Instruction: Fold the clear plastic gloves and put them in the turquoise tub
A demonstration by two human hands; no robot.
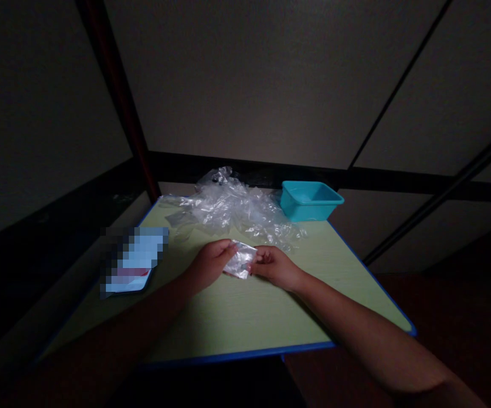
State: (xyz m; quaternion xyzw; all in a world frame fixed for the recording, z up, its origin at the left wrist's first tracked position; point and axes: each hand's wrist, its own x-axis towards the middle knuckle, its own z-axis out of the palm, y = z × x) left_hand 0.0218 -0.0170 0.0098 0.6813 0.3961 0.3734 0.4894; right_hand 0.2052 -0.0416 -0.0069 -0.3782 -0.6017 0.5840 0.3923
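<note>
Between my two hands is a small, shiny, folded piece of clear plastic (240, 259), roughly square. My left hand (213, 260) pinches its left side, thumb on top. On the other side, my right hand (274, 266) grips the right edge between thumb and fingers. Both hands are just above the middle of the table. Beyond them lies a loose, crumpled heap of clear plastic bags (232, 207), spread over the back of the table.
A turquoise plastic basket (308, 212) stands at the table's back right corner. At the left edge lies a device with a lit screen (139, 258), partly blurred out. The pale green table (245, 323) has a blue rim, and panelled walls rise behind it.
</note>
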